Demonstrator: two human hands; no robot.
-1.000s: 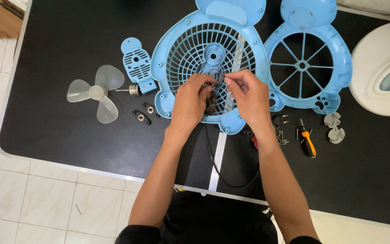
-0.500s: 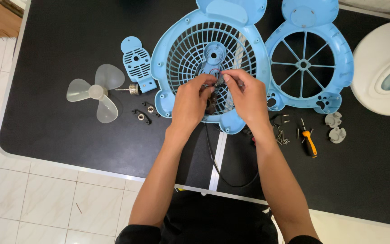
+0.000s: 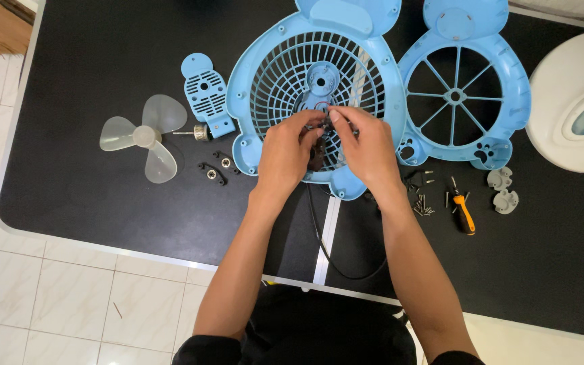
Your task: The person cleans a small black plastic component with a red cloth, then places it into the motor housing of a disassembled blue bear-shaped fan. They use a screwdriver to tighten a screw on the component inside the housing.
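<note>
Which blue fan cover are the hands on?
The left blue grille with many fine slats, under both hands. The right blue frame has few wide spokes, untouched.

Both bare forearms reach forward and converge, the left hand [image 3: 285, 152] and right hand [image 3: 368, 149] side by side, knuckles up, fingertips [image 3: 332, 116] pinched together between them.

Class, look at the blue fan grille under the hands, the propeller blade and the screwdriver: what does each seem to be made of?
Blue fan grille: likely moulded plastic, uniform colour, thin ribs, soft sheen.
Propeller blade: probably translucent plastic; it looks pale and frosted against the dark tabletop.
Screwdriver: orange and black handle, seemingly plastic or rubber; the shaft is too small to judge.
</note>
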